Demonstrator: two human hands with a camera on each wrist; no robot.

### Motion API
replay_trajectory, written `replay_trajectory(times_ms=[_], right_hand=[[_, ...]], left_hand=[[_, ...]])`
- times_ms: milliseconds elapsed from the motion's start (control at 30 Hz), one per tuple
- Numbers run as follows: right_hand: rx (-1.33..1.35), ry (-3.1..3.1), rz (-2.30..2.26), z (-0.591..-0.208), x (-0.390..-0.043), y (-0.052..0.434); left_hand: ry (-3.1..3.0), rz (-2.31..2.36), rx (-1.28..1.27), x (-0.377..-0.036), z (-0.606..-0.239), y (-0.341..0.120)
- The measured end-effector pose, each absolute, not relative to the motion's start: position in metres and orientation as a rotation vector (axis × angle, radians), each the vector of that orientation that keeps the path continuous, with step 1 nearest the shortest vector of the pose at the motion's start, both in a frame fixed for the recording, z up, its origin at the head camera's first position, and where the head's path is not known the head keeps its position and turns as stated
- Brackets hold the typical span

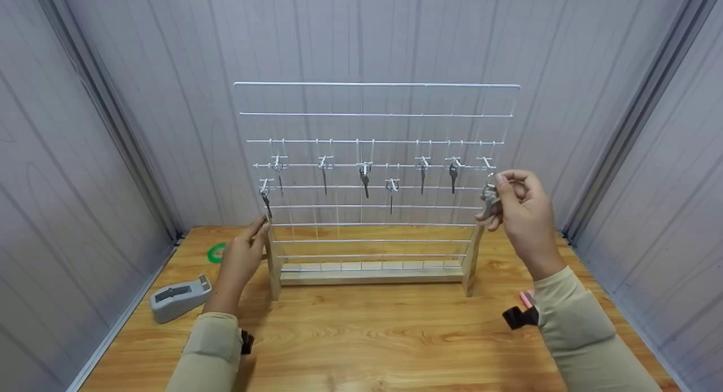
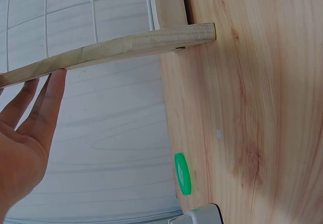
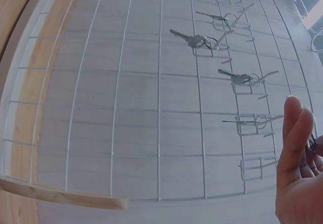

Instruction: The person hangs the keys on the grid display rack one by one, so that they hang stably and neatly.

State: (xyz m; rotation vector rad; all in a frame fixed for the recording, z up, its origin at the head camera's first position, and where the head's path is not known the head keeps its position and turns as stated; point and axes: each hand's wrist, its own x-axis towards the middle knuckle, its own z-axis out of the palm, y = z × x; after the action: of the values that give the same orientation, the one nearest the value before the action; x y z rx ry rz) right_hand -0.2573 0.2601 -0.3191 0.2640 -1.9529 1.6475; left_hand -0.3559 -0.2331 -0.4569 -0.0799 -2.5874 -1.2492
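Note:
A white wire grid rack [image 1: 373, 207] with wooden side legs stands upright on the table. Several keys on rings, among them one key [image 1: 365, 174] near the middle, hang from its hooks. My right hand [image 1: 525, 211] pinches a silvery key on a ring [image 1: 489, 197] beside the rack's right edge, just below a bare hook [image 1: 486, 162]. In the right wrist view the fingers mostly hide what that hand holds. My left hand [image 1: 243, 256] touches the left wooden leg [image 2: 121, 45] with fairly straight fingertips; its thumb is hidden in the left wrist view.
A grey tape dispenser [image 1: 181, 299] stands at the left of the wooden table [image 1: 361, 347], with a green tape roll [image 1: 216, 253] behind it. A pink object [image 1: 527, 298] lies partly hidden by the right wrist. Pale panel walls [image 1: 373, 36] enclose the table.

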Motion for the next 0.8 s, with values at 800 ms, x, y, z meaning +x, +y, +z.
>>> replay_trajectory(times_ms=[800], right_hand=[[0.092, -2.07, 1.641, -0.312, -0.296, 0.27]], left_hand=[[-2.566, -1.239, -0.085, -0.355, -0.457, -0.232]])
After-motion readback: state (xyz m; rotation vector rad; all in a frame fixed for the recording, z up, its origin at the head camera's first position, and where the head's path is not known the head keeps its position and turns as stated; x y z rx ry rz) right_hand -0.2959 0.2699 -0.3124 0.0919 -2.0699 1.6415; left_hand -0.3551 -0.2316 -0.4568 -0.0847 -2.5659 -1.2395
